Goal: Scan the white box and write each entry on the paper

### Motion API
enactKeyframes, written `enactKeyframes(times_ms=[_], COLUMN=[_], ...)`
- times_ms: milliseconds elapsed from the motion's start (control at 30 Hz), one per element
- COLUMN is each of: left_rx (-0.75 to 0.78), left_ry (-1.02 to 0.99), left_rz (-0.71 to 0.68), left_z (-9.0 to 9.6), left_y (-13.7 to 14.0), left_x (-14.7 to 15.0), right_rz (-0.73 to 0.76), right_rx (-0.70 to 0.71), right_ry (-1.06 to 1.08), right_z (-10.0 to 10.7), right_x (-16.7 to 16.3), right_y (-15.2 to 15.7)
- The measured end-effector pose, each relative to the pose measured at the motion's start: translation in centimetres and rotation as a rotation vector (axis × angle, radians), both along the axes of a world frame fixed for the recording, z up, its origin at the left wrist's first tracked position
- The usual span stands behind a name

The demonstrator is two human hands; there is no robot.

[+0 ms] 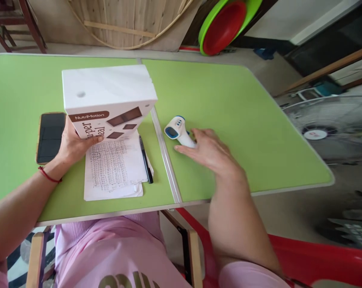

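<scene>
A white cardboard box [109, 90] with brown print stands on the table's left half, over the far end of some papers. My left hand [74, 142] grips its lower near-left corner, the thumb along the printed front and the other fingers hidden by the box. To the right of the table's seam lies a white and blue infrared thermometer [178, 129], its screen towards me. My right hand [212, 150] is beside the thermometer's handle, thumb and fingers apart around its end; whether they touch it I cannot tell.
Handwritten papers [113, 170] lie before the box, with a black pen [146, 160] along their right edge. A smartphone [50, 138] rests left of my left hand. The green table [229, 92] has a metal seam. Right of it stands a fan [334, 128].
</scene>
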State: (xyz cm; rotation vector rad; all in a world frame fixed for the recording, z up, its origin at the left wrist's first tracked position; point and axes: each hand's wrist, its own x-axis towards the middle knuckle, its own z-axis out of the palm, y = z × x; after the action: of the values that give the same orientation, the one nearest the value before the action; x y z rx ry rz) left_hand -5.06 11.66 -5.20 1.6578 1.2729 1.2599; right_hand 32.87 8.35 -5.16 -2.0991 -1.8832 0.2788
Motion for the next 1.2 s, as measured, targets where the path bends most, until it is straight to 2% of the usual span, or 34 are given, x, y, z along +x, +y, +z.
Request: enactKeyframes(times_ms=[67, 100, 200, 233, 300, 367, 467, 600, 700, 767, 967, 1200], left_rx=[-0.021, -0.027, -0.058, -0.092, -0.183, -0.262, -0.333, -0.381, -0.385, -0.378, -0.355, -0.399], left_ry=[0.021, 0.026, -0.016, -0.057, -0.163, -0.256, -0.309, -0.209, -0.151, -0.164, -0.131, -0.117], left_rz=[0.041, 0.056, 0.027, -0.022, -0.146, -0.236, -0.26, -0.215, -0.171, -0.193, -0.197, -0.185], left_z=[0.7, 1.1, 2.9, 3.4, 4.2, 4.2, 3.5, 2.8, 2.6, 2.5, 2.4, 3.3], left_y=[-0.5, -0.8, -2.0, -2.4, -3.0, -3.3, -3.5, -3.7, -3.8, -3.8, -3.7, -3.6], left_x=[-0.1, -0.1, 0.1, 0.3, 0.5, 0.6, 0.6, 0.2, -0.1, -0.3, -0.4, 0.0], right_rz=[-0.097, -0.14, -0.203, -0.174, 0.061, 0.276, 0.32, 0.2, 0.136, 0.117, 0.102, 0.135], right_rx=[-0.163, -0.175, 0.008, 0.071, 0.043, -0.125, -0.358, -0.384, -0.349, -0.329, -0.292, -0.258], right_ry=[0.037, 0.06, 0.322, 0.485, 0.9, 1.212, 1.452, 1.515, 1.509, 1.489, 1.464, 1.467], right_z=[-0.3, -0.3, 1.2, 1.9, 3.3, 4.2, 4.4, 3.4, 2.4, 1.9, 1.2, 1.8], right_x=[0.3, 0.0, -2.5, -3.6, -6.3, -9.1, -12.9, -16.0, -16.9, -17.2, -18.0, -18.2], right_y=[0.4, 0.4, -1.2, -2.4, -5.2, -8.1, -11.1, -12.1, -11.8, -11.8, -12.0, -11.6])
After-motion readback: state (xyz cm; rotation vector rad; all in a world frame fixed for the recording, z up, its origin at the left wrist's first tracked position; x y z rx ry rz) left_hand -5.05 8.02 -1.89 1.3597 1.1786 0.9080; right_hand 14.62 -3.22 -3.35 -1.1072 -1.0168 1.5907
